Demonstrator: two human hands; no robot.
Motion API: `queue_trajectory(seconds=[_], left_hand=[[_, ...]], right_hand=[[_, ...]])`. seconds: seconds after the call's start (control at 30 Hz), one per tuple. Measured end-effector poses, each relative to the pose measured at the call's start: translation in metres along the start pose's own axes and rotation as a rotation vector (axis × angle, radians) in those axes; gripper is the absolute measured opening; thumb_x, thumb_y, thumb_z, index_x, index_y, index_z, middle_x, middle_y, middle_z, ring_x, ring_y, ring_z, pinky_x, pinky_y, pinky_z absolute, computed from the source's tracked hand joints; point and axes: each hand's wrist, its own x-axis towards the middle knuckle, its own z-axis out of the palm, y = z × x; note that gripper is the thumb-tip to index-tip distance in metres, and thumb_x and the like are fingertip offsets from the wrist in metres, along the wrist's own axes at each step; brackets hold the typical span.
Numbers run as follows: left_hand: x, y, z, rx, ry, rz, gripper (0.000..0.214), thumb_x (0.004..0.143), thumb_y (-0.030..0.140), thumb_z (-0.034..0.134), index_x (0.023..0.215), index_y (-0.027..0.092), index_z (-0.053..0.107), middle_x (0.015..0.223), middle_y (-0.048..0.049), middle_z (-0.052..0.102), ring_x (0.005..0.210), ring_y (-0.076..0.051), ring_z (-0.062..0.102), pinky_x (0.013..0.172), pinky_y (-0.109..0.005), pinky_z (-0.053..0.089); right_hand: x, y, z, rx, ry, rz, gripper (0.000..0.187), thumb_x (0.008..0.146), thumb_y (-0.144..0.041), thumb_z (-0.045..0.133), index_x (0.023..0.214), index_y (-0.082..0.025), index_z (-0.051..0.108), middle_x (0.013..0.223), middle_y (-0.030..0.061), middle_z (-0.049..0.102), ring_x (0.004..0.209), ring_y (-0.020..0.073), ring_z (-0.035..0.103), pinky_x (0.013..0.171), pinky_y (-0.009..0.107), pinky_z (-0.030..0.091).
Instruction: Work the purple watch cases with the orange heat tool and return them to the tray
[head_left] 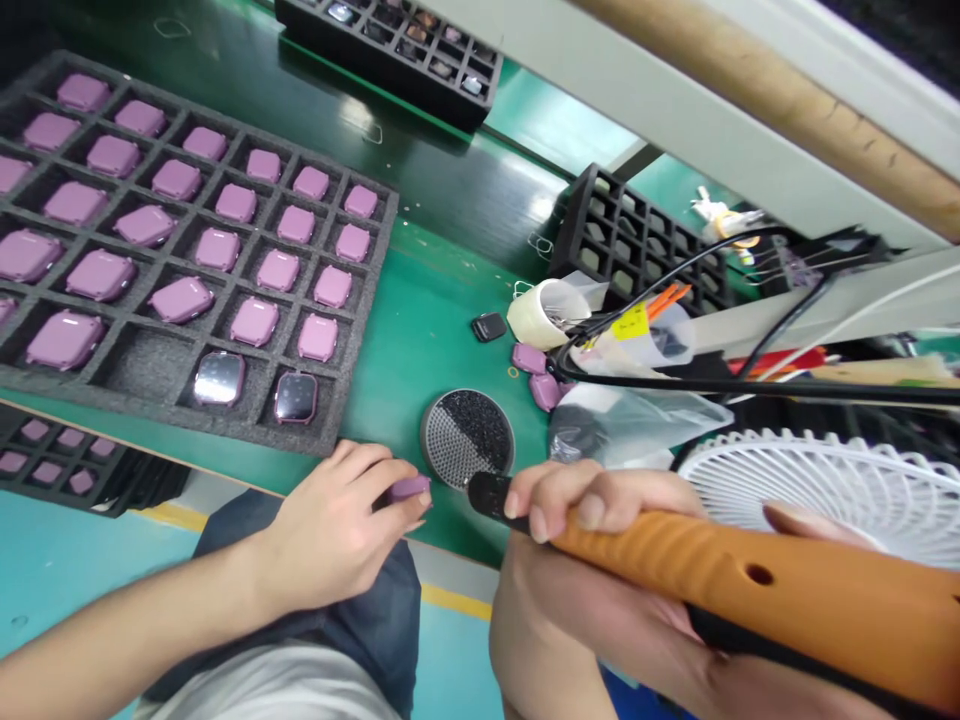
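My left hand is closed around a purple watch case at the front edge of the green bench. My right hand grips an orange electric screwdriver whose black nose reaches the near rim of a round dish. That dish has a perforated plate, with tiny black screws heaped over its far right part. To the left lies a grey foam tray with purple watch cases in most cells; two at the near right show dark screens, such as this watch. One near cell is vacant.
Behind the dish are a dark watch-shaped piece, a tape roll and loose purple cases. Black cables cross the right side above a white fan grille. Black trays stand farther back, under a shelf rail.
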Motion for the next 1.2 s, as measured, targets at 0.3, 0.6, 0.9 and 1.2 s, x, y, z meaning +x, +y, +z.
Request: queue_trajectory(seconds=[0.3,0.6,0.9,1.2], left_hand=[[-0.002,0.0,0.005,0.04,0.017,-0.002,0.018,0.11,0.021,0.066,0.124,0.019,0.075,0.127,-0.0098,0.077,0.115,-0.028,0.065,0.091,-0.045,0.055],[-0.002,0.0,0.007,0.035,0.028,-0.002,0.018,0.108,0.02,0.068,0.124,0.019,0.075,0.126,-0.0097,0.077,0.115,-0.028,0.066,0.09,-0.045,0.055],[-0.001,0.0,0.007,0.032,0.046,-0.014,0.016,0.107,0.02,0.069,0.12,0.019,0.077,0.122,-0.01,0.077,0.112,-0.027,0.067,0.089,-0.044,0.054],[0.0,0.002,0.008,0.037,0.06,-0.019,0.014,0.107,0.019,0.067,0.117,0.019,0.077,0.12,-0.0091,0.077,0.11,-0.027,0.067,0.088,-0.044,0.054]], right_hand=[[-0.013,0.008,0.016,0.012,-0.064,-0.024,0.044,0.098,-0.068,0.068,0.135,-0.045,0.068,0.087,-0.0036,0.07,0.065,0.0196,0.062,0.06,0.042,0.06],[-0.012,0.01,0.012,-0.013,-0.078,-0.004,0.045,0.096,-0.067,0.072,0.135,-0.045,0.068,0.088,-0.0026,0.07,0.065,0.0206,0.064,0.06,0.044,0.061],[-0.013,0.018,0.017,0.003,-0.108,-0.065,0.041,0.099,-0.07,0.064,0.131,-0.045,0.068,0.089,-0.002,0.071,0.065,0.0211,0.064,0.059,0.045,0.061],[-0.019,0.021,0.014,-0.024,-0.156,-0.039,0.042,0.101,-0.069,0.063,0.136,-0.047,0.063,0.09,-0.0022,0.072,0.069,0.0221,0.067,0.064,0.047,0.063]])
